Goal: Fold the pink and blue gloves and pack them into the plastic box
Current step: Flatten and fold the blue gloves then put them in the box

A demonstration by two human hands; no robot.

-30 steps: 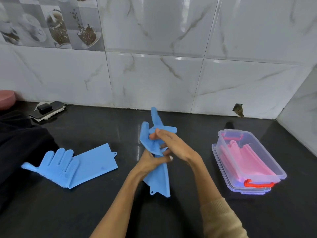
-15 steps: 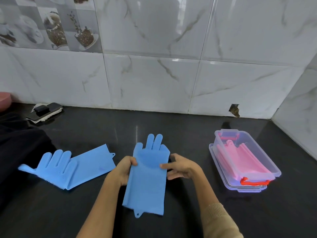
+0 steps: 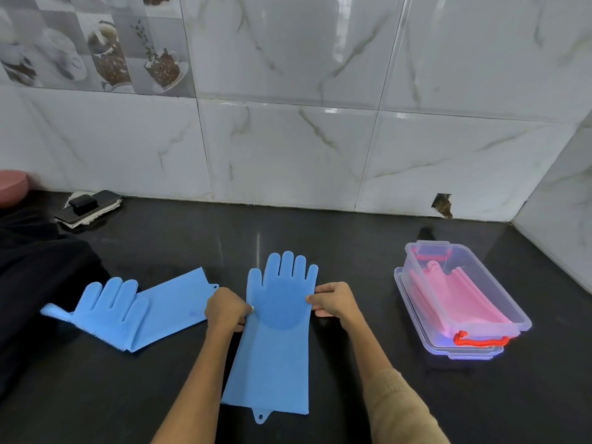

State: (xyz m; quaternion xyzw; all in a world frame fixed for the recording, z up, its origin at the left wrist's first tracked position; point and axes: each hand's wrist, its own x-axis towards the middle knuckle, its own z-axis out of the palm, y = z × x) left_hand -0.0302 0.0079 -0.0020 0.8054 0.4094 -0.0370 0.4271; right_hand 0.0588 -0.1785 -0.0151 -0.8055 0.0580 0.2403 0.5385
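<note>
A blue silicone glove lies flat on the black counter in front of me, fingers pointing to the wall, cuff toward me. My left hand pinches its left edge at the palm. My right hand pinches the right edge at the same height. A second blue glove lies flat to the left, fingers pointing left. The clear plastic box stands at the right with folded pink gloves inside.
The box rests on its clear lid with a red handle. A phone on a cloth lies at the back left by the tiled wall. Dark fabric covers the left of the counter. A pink object sits at the far left edge.
The glove, bunched up in both hands a second ago, has been spread out flat on the counter. Its fingers are now fully extended and my hands have slid to its two side edges.
</note>
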